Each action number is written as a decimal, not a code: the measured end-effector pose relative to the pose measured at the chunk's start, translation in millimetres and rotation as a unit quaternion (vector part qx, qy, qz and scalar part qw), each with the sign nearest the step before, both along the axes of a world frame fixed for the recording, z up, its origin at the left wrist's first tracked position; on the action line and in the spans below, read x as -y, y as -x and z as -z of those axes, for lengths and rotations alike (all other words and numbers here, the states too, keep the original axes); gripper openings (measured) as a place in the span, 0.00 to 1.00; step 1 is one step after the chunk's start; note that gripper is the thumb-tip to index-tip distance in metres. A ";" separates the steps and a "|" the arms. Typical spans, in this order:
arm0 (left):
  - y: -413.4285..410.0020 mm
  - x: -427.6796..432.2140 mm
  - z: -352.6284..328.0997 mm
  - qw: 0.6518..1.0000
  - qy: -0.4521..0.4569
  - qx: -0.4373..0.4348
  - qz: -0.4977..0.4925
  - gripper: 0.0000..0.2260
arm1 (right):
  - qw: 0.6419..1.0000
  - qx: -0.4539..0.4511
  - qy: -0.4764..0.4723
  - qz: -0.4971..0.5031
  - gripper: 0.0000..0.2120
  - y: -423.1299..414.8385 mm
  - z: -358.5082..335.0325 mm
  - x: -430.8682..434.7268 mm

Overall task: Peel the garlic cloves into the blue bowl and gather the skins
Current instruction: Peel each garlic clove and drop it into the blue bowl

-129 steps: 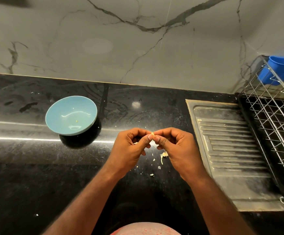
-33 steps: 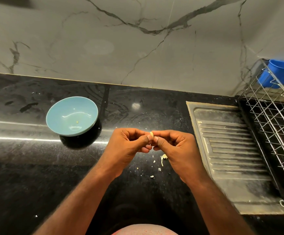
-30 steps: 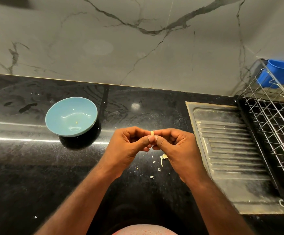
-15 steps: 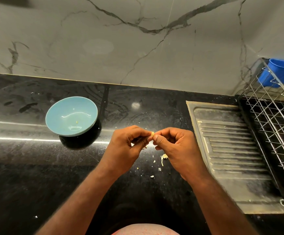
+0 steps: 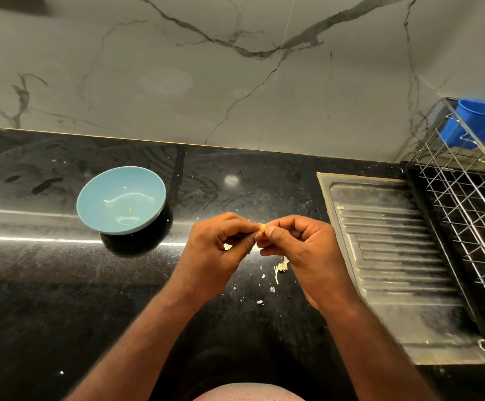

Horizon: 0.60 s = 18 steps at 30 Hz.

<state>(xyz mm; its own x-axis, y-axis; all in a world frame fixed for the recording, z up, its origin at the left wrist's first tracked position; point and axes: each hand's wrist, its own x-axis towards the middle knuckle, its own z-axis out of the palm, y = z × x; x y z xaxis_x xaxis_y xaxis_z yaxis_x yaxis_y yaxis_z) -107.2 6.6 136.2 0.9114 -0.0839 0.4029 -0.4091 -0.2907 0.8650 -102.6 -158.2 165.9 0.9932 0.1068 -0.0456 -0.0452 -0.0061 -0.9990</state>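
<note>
Head camera looks down on your two hands, raised together above the black bench (image 5: 62, 299), fingertips meeting in the middle of the view. Your left hand (image 5: 215, 250) has its fingers curled, with thumb and forefinger closed on one side of a small pale garlic clove (image 5: 262, 228). Your right hand (image 5: 302, 253) is curled the same way, its thumb and forefinger pinching the clove from the other side. Only the clove's yellowish tip shows between the fingertips; the rest is hidden, so you cannot tell how much skin is on it. A pale scrap shows under your left hand's curled fingers, and it is not clear whether it is held or lies on the bench below.

Loose skins (image 5: 281, 267) lie scattered on the bench just under and beside your right hand, the largest clump close to the heel of that hand, with smaller flakes trailing toward you. A few more white specks dot the bench farther to the left.

Your blue bowl (image 5: 105, 204) stands on the bench to the left of your hands, well apart from them, upright. Inside it sits one tiny yellowish speck (image 5: 130, 210) near the bottom.

To your right, a ribbed steel drainboard (image 5: 389, 256) is set into the bench, and beyond it stands a wire dish rack (image 5: 472, 215) with a blue plastic cup (image 5: 478, 123) hanging at its far corner. A grey-veined marble wall (image 5: 177, 82) rises behind the bench.
</note>
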 end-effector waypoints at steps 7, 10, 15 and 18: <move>2.0 1.2 4.9 1.000 -0.023 0.010 -0.014 0.08 | 0.999 -0.030 -0.019 -0.007 0.04 -1.9 -1.1 0.2; 3.7 3.5 4.9 0.999 -0.024 0.017 -0.028 0.08 | 0.999 -0.043 -0.019 -0.006 0.05 -1.5 -0.6 0.1; 3.5 4.8 0.8 0.998 -0.052 0.035 -0.026 0.08 | 0.999 -0.037 -0.007 0.008 0.06 -1.5 0.9 -0.6; 3.5 5.2 -1.5 0.997 -0.060 0.045 -0.026 0.08 | 1.000 -0.023 0.010 0.009 0.05 -2.5 1.5 -0.1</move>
